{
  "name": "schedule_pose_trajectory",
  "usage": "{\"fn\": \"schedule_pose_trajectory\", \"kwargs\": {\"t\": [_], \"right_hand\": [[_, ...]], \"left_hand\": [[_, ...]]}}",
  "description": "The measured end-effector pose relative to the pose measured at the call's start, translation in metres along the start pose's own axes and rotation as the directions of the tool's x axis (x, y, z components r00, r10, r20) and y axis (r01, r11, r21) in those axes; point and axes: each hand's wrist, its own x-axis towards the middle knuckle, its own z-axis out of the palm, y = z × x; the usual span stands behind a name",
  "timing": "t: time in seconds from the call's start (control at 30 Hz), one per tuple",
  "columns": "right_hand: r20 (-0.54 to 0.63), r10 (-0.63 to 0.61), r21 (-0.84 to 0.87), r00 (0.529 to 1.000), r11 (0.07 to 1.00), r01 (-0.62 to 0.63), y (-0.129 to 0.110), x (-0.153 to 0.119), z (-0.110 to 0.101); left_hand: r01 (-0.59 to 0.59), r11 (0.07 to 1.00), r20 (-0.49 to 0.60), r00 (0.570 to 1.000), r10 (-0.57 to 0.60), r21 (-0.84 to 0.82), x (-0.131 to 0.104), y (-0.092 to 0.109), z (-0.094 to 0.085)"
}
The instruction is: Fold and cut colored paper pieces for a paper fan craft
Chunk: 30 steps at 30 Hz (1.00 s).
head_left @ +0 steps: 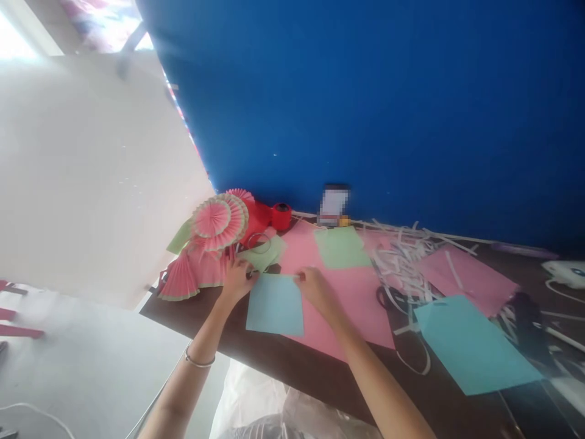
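Observation:
A light blue paper sheet [275, 308] hangs or lies between my two hands over the dark table, partly in front of a large pink sheet [338, 292]. With bent fingers, my left hand [237, 280] grips its upper left corner; a small dark thing beside those fingers is too blurred to name. My right hand [314, 288] pinches the upper right corner. Just beyond my left hand lies a light green paper piece [269, 251]. Pleated pink and green paper fans [214, 222] are heaped to the left, by a red tape roll [281, 216].
A green sheet [342, 247] rests on the pink one. Many white paper strips [402, 262] are piled at the right, near another pink sheet [466, 277] and a turquoise sheet [475, 344]. A blue wall [365, 110] rises behind the dark table [292, 360].

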Motion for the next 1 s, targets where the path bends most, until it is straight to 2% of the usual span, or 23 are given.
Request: {"fn": "schedule_pose_trajectory", "kwargs": {"t": [0.13,0.27,0.4,0.5,0.57,0.63,0.7,0.73,0.77,0.8,0.9,1.0], "right_hand": [[0.007,0.045,0.092,0.999,0.995,-0.045,0.010,-0.006,-0.013],[-0.051,0.145,0.200,0.988,0.971,-0.133,0.040,-0.025,-0.040],[-0.159,0.370,0.356,0.915,0.886,-0.297,0.075,-0.053,-0.063],[-0.166,0.466,0.430,0.869,0.827,-0.361,0.087,-0.075,-0.063],[-0.139,0.493,0.465,0.859,0.798,-0.383,0.088,-0.087,-0.060],[-0.085,0.447,0.376,0.891,0.842,-0.387,0.086,-0.093,-0.059],[-0.099,0.330,0.078,0.939,0.943,-0.323,0.084,-0.092,-0.062],[-0.127,0.258,-0.105,0.958,0.957,-0.272,0.083,-0.088,-0.065],[-0.174,0.183,-0.281,0.968,0.933,-0.227,0.084,-0.080,-0.069],[-0.214,0.140,-0.368,0.967,0.905,-0.212,0.084,-0.070,-0.072],[-0.210,0.032,-0.459,0.977,0.880,-0.127,0.087,-0.030,-0.080],[-0.080,-0.090,-0.518,0.993,0.854,0.036,0.088,0.013,-0.079]], "left_hand": [[0.007,1.000,0.006,1.000,-0.007,0.001,-0.009,0.000,0.018],[-0.008,0.997,-0.039,0.999,0.005,-0.070,-0.011,-0.002,0.024],[-0.058,0.987,-0.080,0.996,0.047,-0.153,-0.011,0.002,0.019],[-0.113,0.955,-0.153,0.986,0.072,-0.275,-0.009,0.014,0.016],[-0.153,0.936,-0.161,0.981,0.106,-0.316,-0.007,0.026,0.017],[-0.191,0.930,-0.120,0.980,0.161,-0.315,-0.005,0.043,0.021],[-0.250,0.929,-0.043,0.968,0.248,-0.274,-0.006,0.060,0.028],[-0.293,0.924,-0.006,0.954,0.301,-0.246,-0.008,0.069,0.033],[-0.348,0.912,0.036,0.931,0.364,-0.216,-0.011,0.077,0.039],[-0.390,0.904,0.056,0.913,0.405,-0.175,-0.014,0.083,0.045],[-0.447,0.890,0.099,0.885,0.455,-0.092,-0.025,0.094,0.061],[-0.467,0.880,0.138,0.869,0.476,-0.093,-0.032,0.094,0.067]]}}
